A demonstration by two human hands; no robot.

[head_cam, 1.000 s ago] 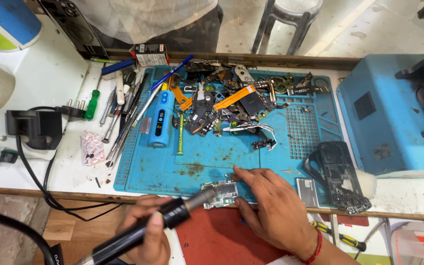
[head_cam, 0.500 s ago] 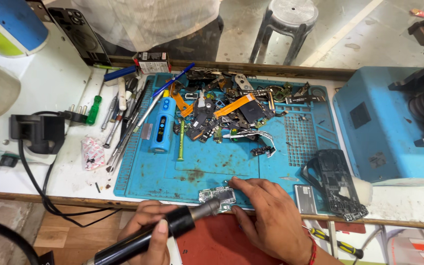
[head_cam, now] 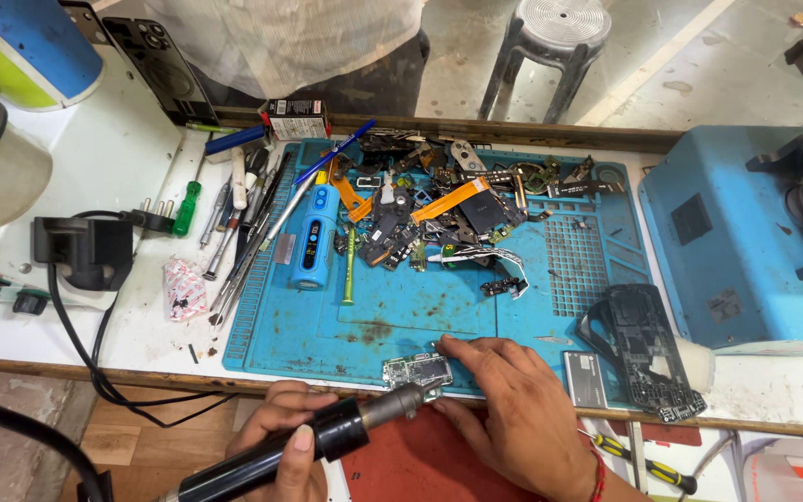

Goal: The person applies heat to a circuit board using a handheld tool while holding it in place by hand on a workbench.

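My left hand grips a black hot-air wand with a metal nozzle. The nozzle tip points at a small circuit board lying at the front edge of the blue work mat. My right hand rests beside the board with its fingertips touching the board's right end, pressing it down on the mat.
A pile of phone parts and orange flex cables lies at the mat's back. A blue electric screwdriver and several hand tools lie at the left. A black phone frame and a blue machine stand right. A black power adapter sits left.
The view has shifted slightly. The wand's nozzle has drawn back a little toward the front edge, and my right hand's fingers stay on the board.
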